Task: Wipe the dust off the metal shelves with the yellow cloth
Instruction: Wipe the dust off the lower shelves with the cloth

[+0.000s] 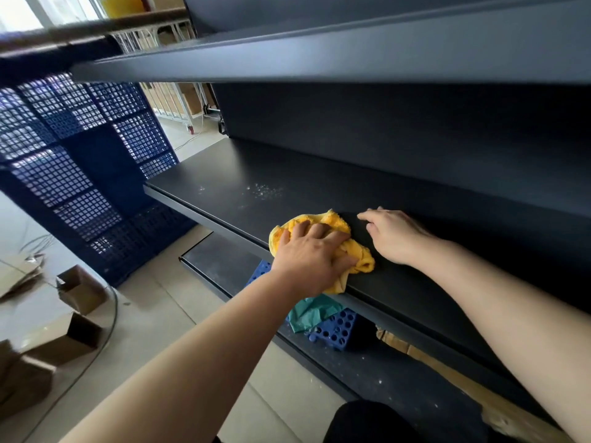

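Observation:
My left hand (311, 254) presses flat on the crumpled yellow cloth (361, 260), which lies near the front edge of the dark metal middle shelf (243, 174). Part of the cloth hangs over that edge. Just right of the cloth, my right hand (395, 235) rests on the shelf with fingers spread and holds nothing. A patch of white dust (263, 190) lies on the shelf, to the left of and beyond the cloth. Another dark shelf (351, 55) runs overhead.
The bottom shelf (220, 265) below holds a blue perforated rack (335, 329), a green cloth (311, 310) and white specks. A blue perforated panel (83, 174) stands at the left. Cardboard boxes (75, 330) and a cable lie on the tiled floor.

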Demonstrator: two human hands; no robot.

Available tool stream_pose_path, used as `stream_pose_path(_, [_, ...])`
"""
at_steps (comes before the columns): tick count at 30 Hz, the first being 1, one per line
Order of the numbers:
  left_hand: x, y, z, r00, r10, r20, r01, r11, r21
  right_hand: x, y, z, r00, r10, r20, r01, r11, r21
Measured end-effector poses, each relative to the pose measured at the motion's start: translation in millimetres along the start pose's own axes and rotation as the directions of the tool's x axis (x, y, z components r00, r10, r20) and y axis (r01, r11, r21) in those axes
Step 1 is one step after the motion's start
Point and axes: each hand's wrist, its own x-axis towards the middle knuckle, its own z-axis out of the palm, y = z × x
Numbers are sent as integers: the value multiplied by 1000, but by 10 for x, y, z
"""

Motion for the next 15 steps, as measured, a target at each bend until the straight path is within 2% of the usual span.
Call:
stream_pose_path(7, [211, -605, -37, 984, -175, -23, 175, 985, -8, 135, -302, 104, 998, -54, 26, 54, 999, -4])
stream_pose_path(15, [632, -1075, -83, 984, -179, 13, 179, 984, -21, 449, -521, 177, 998, -37, 41, 40, 998, -57])
